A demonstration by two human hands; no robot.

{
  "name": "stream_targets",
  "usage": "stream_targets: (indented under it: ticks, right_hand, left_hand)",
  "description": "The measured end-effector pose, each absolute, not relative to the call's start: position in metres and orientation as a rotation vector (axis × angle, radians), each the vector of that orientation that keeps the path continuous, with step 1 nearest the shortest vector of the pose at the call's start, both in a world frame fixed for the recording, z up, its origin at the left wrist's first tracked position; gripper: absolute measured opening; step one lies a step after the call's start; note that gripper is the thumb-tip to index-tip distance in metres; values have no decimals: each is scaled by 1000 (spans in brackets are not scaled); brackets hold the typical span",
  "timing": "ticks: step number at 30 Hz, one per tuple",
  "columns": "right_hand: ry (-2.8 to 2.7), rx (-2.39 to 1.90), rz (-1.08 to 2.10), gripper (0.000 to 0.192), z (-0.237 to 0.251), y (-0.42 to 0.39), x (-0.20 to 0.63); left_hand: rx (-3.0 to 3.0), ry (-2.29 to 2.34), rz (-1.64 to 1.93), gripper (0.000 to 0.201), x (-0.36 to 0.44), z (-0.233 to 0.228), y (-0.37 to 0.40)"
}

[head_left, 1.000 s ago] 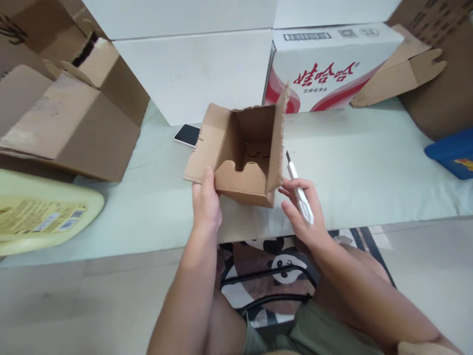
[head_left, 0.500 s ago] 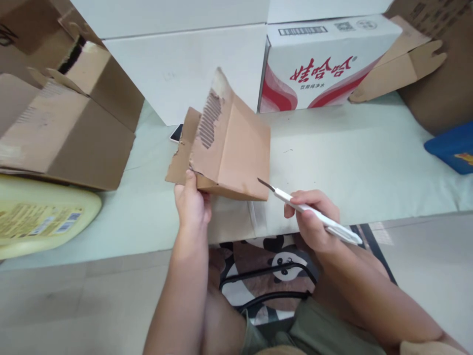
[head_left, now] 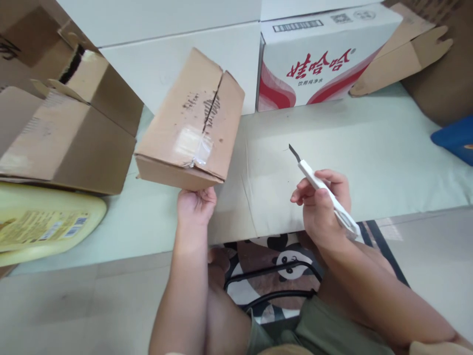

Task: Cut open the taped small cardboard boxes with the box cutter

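Observation:
A small brown cardboard box [head_left: 166, 128] is held up tilted over the table, its seamed face with torn patches and a strip of clear tape toward me. My left hand [head_left: 196, 204] grips it from below at its near edge; some of the fingers are hidden behind the box. My right hand [head_left: 327, 204] is closed around a white utility knife [head_left: 321, 187]. The knife's dark blade is out and points up and left, apart from the box, above the table.
Cardboard boxes [head_left: 92, 138] and a yellow jug [head_left: 51, 222] stand on the left of the pale green tablecloth [head_left: 269, 187]. White cartons [head_left: 218, 59] and a red-marked water carton [head_left: 318, 64] line the back. A blue object [head_left: 454, 140] sits at the right edge.
The cardboard box has turned over in my left hand, so its taped, seamed face now shows, and it has shifted left. The knife has moved right and up, away from the box.

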State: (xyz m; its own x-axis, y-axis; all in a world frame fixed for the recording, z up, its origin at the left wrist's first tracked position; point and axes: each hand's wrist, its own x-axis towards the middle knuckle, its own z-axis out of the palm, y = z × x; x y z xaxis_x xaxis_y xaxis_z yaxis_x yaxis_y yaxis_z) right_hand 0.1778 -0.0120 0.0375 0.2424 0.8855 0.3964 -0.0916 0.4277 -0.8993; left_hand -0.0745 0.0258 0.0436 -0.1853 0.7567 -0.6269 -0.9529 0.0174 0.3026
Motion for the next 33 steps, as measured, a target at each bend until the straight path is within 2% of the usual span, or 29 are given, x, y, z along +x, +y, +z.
stream_targets:
  ticks: [7, 14, 27, 33]
  right_hand:
    - [-1163, -925, 818, 26, 33, -16, 180]
    - [-1179, -817, 787, 13, 42, -24, 181]
    - [-1442, -805, 728, 15, 53, -26, 179]
    - [-1428, -706, 782, 19, 50, -23, 177]
  left_hand:
    - [-307, 929, 1619, 49, -60, 46, 28]
    - [-228, 947, 1554, 51, -62, 46, 27]
    - [173, 919, 1543, 48, -50, 33, 23]
    - [137, 916, 1559, 48, -44, 41, 22]
